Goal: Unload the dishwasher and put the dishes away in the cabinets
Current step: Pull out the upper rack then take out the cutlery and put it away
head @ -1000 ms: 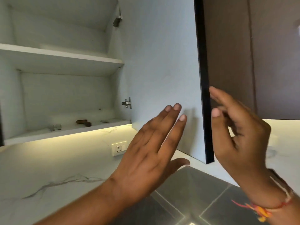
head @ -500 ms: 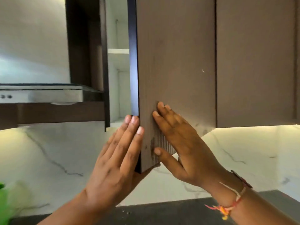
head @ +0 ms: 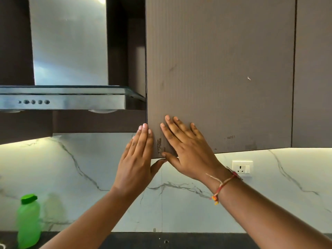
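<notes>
Cabinet door [head: 221, 69] closed; left hand [head: 136, 164], fingers straight, lines its edge; right hand [head: 188, 151] flat on it.

The green bottle [head: 28, 221] is blurred; the cabinet door [head: 221, 69] runs past the top edge.

A single wide-angle camera sits on the person's head. It faces the kitchen wall head-on. The cabinet door [head: 221, 74] fills the upper right of the frame, the range hood [head: 62, 99] the upper left, the marble backsplash [head: 269, 194] the middle band. The desk [head: 179, 242] shows only along the bottom border. The view is near: the left hand [head: 136, 162] and right hand [head: 188, 151] both touch the door.
</notes>
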A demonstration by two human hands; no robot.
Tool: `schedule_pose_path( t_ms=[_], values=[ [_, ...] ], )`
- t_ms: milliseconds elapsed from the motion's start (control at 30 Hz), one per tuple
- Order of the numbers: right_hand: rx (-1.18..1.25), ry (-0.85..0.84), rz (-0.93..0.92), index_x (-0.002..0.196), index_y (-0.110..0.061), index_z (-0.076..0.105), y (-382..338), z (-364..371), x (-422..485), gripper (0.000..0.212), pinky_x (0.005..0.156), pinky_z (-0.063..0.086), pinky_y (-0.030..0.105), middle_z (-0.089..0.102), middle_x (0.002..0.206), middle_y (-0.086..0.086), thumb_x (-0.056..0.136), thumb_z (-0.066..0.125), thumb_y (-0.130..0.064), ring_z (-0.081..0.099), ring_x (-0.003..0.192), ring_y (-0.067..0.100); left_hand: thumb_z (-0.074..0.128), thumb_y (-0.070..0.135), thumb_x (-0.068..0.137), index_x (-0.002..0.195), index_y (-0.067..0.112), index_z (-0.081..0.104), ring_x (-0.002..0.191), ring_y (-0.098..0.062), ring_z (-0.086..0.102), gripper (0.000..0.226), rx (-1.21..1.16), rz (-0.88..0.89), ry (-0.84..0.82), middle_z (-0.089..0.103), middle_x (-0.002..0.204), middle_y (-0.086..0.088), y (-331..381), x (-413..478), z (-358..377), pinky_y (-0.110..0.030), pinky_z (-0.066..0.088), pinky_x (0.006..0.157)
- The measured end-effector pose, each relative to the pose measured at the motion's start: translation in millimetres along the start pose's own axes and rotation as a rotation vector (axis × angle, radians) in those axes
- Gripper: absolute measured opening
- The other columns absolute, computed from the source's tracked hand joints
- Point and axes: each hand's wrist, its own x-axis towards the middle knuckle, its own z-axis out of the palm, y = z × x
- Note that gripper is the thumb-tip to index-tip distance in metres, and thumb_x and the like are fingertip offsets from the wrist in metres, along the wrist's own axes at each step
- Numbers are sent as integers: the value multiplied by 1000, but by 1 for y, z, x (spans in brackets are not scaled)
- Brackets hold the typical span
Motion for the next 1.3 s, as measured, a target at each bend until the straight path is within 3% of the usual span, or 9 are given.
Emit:
schedule_pose_path(
  t_ms=[233,467,767,967,1133,1300],
  values=[
    [-58,-116,51,157,-27,-9,5,37,37,79,122,8,53,-18,164,-6,98,27,-65,-12,152,19,32,77,88,156,5,4,151,-22,-3,102,96,-1,-141,-4,164,-9,-28,19,49,-39,11,121],
    [-86,-177,100,157,-27,-10,8,58,58,79,123,4,51,-19,164,-6,98,26,-65,-14,152,19,24,81,87,156,8,0,151,-23,-6,103,68,6,-208,-7,164,-8,-45,36,82,-40,9,121],
    [-123,-133,111,158,-26,-4,9,73,61,80,122,7,53,-13,165,-5,98,36,-60,-10,152,20,27,79,87,155,7,-3,151,-26,-6,104,48,64,-190,-10,163,-11,-57,39,101,-42,8,121],
    [-84,-205,148,159,-27,0,3,53,62,80,122,11,48,-10,166,-7,97,36,-62,-5,153,17,29,74,89,155,5,0,151,-27,-6,100,40,44,-199,-7,163,-13,-49,39,86,-42,3,120],
    [-141,-205,220,157,-23,20,-5,44,18,74,119,25,44,13,166,1,96,36,-61,16,151,21,40,56,95,154,0,16,151,-30,3,84,-19,164,-141,7,162,-17,-19,19,75,-46,15,122],
    [-199,-297,413,155,-23,26,4,30,-77,71,118,28,43,19,164,6,97,33,-63,21,150,25,30,57,100,154,2,17,151,-29,0,78,-175,250,-169,4,163,-16,46,-15,70,-45,12,122]
  ],
)
